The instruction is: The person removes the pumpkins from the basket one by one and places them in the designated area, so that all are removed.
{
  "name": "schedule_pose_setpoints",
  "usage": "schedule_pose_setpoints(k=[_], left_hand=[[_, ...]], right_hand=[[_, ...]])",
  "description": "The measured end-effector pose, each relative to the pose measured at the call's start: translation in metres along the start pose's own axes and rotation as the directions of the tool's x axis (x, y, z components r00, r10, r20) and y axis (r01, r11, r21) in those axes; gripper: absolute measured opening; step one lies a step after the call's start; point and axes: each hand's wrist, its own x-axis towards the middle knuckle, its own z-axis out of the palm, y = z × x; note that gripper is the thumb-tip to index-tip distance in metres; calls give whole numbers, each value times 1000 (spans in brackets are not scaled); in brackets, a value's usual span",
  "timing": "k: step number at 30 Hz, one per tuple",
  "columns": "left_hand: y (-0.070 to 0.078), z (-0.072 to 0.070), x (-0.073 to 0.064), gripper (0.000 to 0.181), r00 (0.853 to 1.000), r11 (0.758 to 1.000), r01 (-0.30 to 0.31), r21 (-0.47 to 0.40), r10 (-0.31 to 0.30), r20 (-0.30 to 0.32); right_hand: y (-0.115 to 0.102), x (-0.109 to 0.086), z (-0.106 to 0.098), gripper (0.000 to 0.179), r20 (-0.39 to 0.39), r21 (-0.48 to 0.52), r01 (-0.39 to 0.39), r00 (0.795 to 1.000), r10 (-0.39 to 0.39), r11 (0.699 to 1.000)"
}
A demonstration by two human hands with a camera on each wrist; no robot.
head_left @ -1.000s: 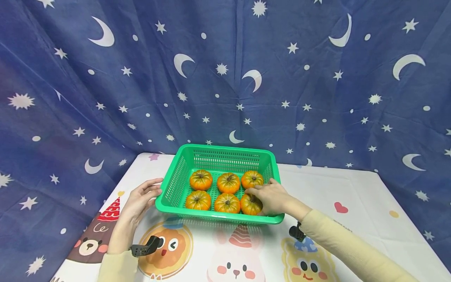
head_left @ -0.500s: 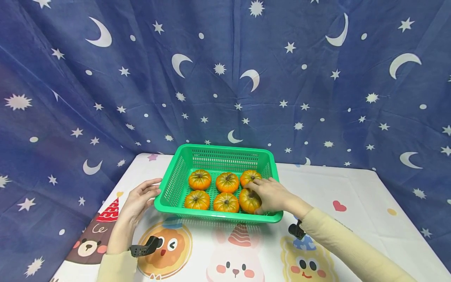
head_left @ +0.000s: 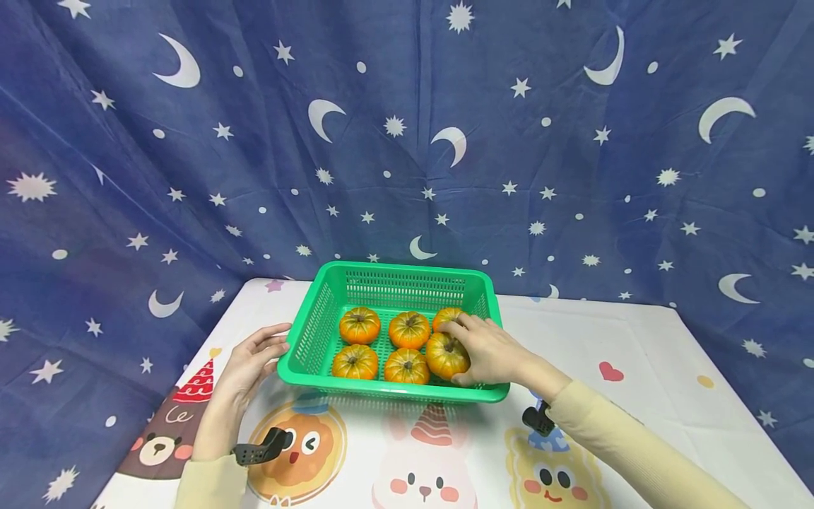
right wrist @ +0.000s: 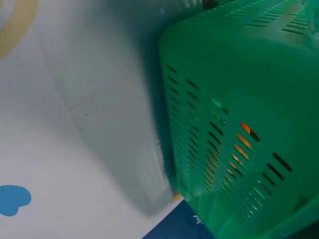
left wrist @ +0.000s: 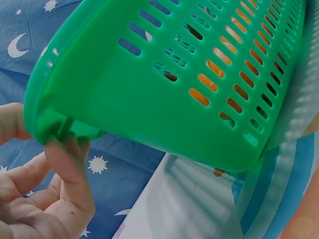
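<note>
A green plastic basket (head_left: 394,388) holds several small orange pumpkins in two rows. My left hand (head_left: 249,362) pinches the basket's left rim, and in the left wrist view the fingers (left wrist: 70,164) curl under that rim. My right hand (head_left: 492,351) reaches over the right side and grips the front-right pumpkin (head_left: 446,355), thumb in front and fingers behind. This pumpkin sits a little higher than its neighbours, close against the front-middle pumpkin (head_left: 407,366). Partly behind the right fingers is the back-right pumpkin (head_left: 446,317). The right wrist view shows the basket's outer wall (right wrist: 219,129), without the hand.
The back-middle pumpkin (head_left: 409,330), back-left pumpkin (head_left: 360,325) and front-left pumpkin (head_left: 355,362) rest on the basket floor. Beneath the basket is a table with a white cartoon-print cloth (head_left: 572,339). A blue moon-and-star curtain (head_left: 381,141) hangs right behind the table.
My right hand has closed around the front-right pumpkin and shifted it slightly up and left. The left hand stays at the rim, and the other pumpkins keep their places.
</note>
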Motion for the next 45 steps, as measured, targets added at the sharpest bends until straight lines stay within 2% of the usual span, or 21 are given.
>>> schedule_pose_setpoints(k=[6,13,21,28,36,45], left_hand=[[0,1,-1,32,1000,1000,4,-5,-4,-2],[2,1,0,36,1000,999,11,32,-11,-5],[3,-3,1,37,1000,999,23,49,-23,-11],[4,-2,2,43,999,996,31,79,-29,-16],[2,-1,1,35,999,999,37,31,-37,-13],[0,-1,0,37,1000,999,20,45,-20,-7]], right_hand=[[-4,-4,-8,76,-32,-14,-6,999,6,1000],[-4,-8,-19,77,-90,-24,-15,996,13,1000],[-3,-14,-31,80,-105,-23,-38,994,35,999],[6,-22,-41,80,-130,-36,-69,989,64,997],[21,-33,-54,81,-158,-14,-106,982,102,994],[42,-47,-63,79,-190,-26,-179,967,170,984]])
